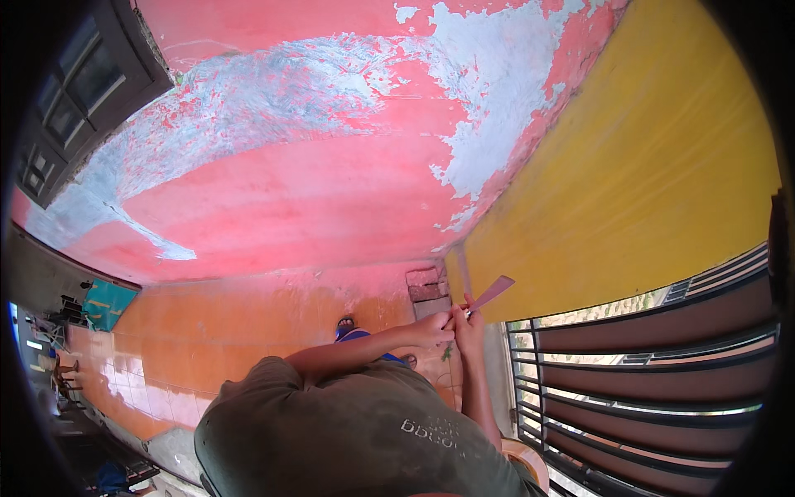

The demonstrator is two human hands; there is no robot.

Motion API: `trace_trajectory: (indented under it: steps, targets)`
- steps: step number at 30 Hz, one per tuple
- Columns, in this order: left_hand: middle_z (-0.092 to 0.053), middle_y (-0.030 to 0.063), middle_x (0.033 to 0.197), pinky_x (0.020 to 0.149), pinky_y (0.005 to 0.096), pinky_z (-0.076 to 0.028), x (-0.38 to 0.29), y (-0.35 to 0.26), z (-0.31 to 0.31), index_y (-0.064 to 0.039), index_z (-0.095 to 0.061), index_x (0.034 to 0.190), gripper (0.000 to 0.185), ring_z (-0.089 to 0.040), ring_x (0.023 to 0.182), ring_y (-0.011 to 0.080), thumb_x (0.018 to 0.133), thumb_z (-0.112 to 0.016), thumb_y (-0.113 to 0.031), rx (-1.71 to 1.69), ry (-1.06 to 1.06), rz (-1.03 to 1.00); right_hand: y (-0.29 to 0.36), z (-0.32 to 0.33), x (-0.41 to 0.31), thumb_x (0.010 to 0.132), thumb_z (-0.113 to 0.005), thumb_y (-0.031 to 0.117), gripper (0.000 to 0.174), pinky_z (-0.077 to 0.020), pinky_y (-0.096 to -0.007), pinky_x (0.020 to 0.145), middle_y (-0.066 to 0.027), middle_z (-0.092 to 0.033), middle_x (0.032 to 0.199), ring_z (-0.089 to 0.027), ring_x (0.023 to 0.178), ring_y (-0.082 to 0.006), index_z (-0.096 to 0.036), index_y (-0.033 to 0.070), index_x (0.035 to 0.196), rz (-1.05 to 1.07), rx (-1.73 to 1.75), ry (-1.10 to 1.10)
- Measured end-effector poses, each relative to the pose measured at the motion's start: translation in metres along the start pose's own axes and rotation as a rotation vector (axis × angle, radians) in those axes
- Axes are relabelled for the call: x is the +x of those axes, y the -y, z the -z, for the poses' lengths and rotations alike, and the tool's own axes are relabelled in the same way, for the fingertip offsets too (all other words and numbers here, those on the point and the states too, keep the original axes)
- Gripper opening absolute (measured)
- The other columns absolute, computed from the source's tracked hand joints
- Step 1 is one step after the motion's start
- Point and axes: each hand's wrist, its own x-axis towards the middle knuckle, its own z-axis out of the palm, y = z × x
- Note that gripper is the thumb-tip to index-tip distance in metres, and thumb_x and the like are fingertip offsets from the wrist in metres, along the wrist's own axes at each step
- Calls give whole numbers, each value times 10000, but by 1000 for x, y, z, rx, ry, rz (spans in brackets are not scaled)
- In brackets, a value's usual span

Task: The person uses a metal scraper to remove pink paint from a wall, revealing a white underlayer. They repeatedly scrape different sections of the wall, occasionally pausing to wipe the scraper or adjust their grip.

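Both of my hands meet in front of me, to the right of my body, around one putty knife [494, 293]. Its broad flat blade points up and to the right, towards the yellow wall. My left hand [436, 330] is closed around the handle end. Close against it, my right hand [470, 326] grips the tool near the base of the blade. Fingers hide most of the handle. Ahead stands a pink wall [298, 199], where large patches of paint are gone and a pale bluish-white layer [497, 124] shows. The blade appears apart from the wall.
A yellow wall [621, 186] joins the pink one at a corner, with bricks [425, 286] stacked at its foot. Metal railing [633, 373] runs along my right. A dark-framed window [87, 81] is upper left. Orange tiles [186, 329] cover the floor; a teal sheet [110, 304] stands left.
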Motion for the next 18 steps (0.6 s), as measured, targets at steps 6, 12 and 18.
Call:
trace_trajectory:
  steps: [6,12,18]
  targets:
    - [-546,-1,783,555,301,-429,-19,-8,55,-13,-562,1122,271,-529,653,107,923,-625,-185,-97,-268,-117,74,-3,15,965,-691,243,524,-532,-332,803,-131,-687,1070,-654,916,-182,-546,-70,1360,-80,-400,381]
    - [-507,-25,725,543,271,-420,-88,-12,146,-44,-575,1067,257,-502,603,80,948,-668,-252,-107,-339,-72,254,-63,-21,1017,-599,312,458,-456,-469,1010,-173,-695,1086,-665,1034,-310,-585,-43,1306,537,275,799]
    - [-516,-20,729,535,259,-412,-127,-13,199,-45,-561,1050,227,-497,592,74,954,-660,-226,-133,-317,-34,330,-195,-68,932,-698,482,540,-394,-664,1041,-225,-662,1227,-631,1177,-397,-692,-10,1156,747,985,2425]
